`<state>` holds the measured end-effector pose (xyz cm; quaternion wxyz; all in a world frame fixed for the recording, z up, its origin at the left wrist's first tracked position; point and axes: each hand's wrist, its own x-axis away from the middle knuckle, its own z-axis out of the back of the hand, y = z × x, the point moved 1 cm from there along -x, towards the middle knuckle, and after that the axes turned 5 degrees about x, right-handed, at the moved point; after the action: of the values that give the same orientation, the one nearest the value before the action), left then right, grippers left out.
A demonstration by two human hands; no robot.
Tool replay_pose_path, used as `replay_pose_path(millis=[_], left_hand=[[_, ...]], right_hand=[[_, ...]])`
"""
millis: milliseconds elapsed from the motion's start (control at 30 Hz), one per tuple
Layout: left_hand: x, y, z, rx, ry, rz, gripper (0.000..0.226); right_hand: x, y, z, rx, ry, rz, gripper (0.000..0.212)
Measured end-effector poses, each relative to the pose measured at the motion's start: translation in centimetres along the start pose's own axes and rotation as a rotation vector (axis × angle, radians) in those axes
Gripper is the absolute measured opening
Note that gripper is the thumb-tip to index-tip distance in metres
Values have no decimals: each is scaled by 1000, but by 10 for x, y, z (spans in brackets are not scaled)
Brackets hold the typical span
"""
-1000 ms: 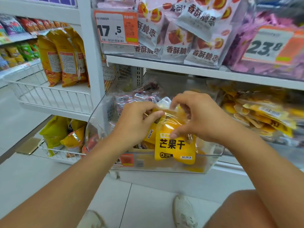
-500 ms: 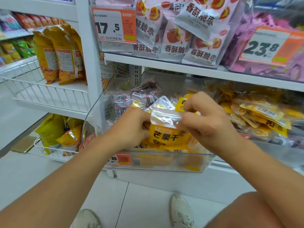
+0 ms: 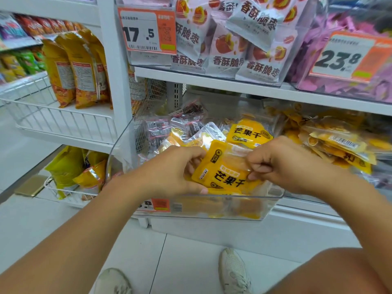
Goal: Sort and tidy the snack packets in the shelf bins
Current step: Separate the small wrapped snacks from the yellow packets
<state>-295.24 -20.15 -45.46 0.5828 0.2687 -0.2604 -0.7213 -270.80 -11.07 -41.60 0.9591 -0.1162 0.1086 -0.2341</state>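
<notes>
Packet [image 3: 224, 175], yellow, sits pinched between my left hand [image 3: 169, 170] and right hand [image 3: 282, 164], fingers curled on its edges, over the clear bin [image 3: 212, 206]. White floor tiles [image 3: 191, 251] below; farther back, dark packets [image 3: 161, 128], then shelf [image 3: 233, 85].

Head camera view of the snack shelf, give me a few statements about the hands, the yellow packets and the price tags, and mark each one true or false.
1. Both hands grip the yellow plastic mango snack packet over the clear plastic shelf bin. True: the left hand and the right hand both curl round it.
2. The orange and white price tag on the upper left reads 23.8. False: it reads 17.5; the orange and white price tag on the upper right reads 23.8.
3. The bin in front of the hands holds only yellow packets. False: dark red and clear packets lie at its back left.
4. Tall yellow and orange bags stand in the white wire basket on the left. True.
</notes>
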Motion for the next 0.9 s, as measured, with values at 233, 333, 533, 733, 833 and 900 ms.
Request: replay_pose_path(millis=[233, 333, 533, 733, 833, 900], left_hand=[[-1, -3, -5, -115, 12, -41, 82], [1, -5, -5, -179, 3, -73, 67], [2, -10, -9, -227, 22, -126, 48], [13, -25, 40, -173, 376, -43, 42], [16, -42, 56, -365, 385, 95, 53], [14, -47, 57, -454, 292, 162, 61]], right_hand=[[4, 3, 4, 256, -217, -82, 46], [1, -2, 4, 330, -271, -68, 38], [15, -15, 7, 524, -214, -106, 33], [-15, -63, 28, 172, 280, -59, 32], [-82, -77, 12, 223, 146, -65, 30], [-137, -73, -6, 341, -135, -89, 37]])
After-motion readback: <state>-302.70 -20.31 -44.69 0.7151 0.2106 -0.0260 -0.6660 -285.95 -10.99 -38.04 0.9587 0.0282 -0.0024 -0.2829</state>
